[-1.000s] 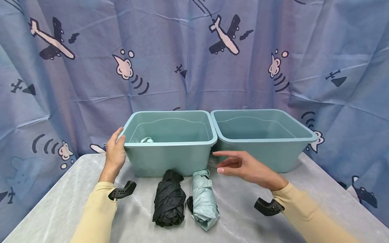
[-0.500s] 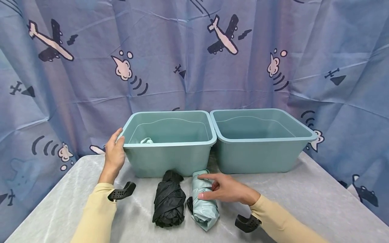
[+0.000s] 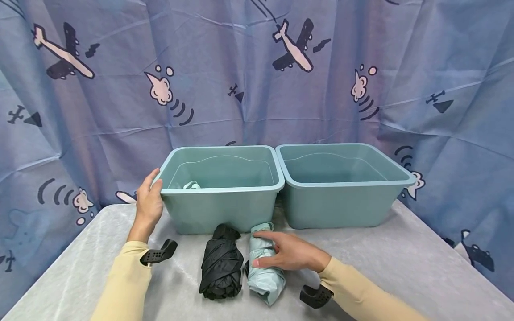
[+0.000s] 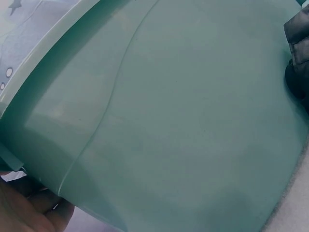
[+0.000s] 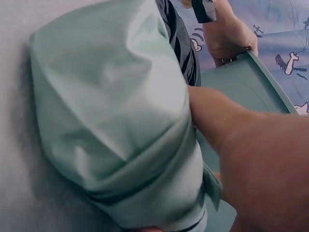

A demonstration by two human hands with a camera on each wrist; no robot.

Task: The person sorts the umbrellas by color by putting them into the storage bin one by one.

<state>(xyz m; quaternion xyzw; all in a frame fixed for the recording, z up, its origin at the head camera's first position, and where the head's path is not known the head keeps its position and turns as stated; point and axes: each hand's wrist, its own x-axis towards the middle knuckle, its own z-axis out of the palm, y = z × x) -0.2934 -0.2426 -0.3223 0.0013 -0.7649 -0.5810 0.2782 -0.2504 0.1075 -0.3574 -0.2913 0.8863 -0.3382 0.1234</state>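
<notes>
My left hand (image 3: 148, 203) grips the left end of a pale green plastic bin (image 3: 217, 211) by its rim; in the left wrist view its fingers (image 4: 50, 205) curl below the rim. A folded light green umbrella (image 3: 266, 283) lies on the table in front of that bin, and my right hand (image 3: 293, 252) holds it from the right, thumb and index finger across its top. Its wrapped cloth (image 5: 111, 96) fills much of the right wrist view. Just left of it lies a folded black umbrella (image 3: 221, 269), which neither hand touches.
A second pale green bin (image 3: 337, 207) stands right beside the first. Inside the left bin a small whitish looped thing (image 3: 192, 184) shows, mostly hidden by the front wall. Behind the grey-white table (image 3: 180, 298) hangs a blue curtain (image 3: 249, 80) with airplane prints.
My right hand has come left and down from in front of the right bin onto the light green umbrella and taken hold of it. The left hand keeps its grip on the bin.
</notes>
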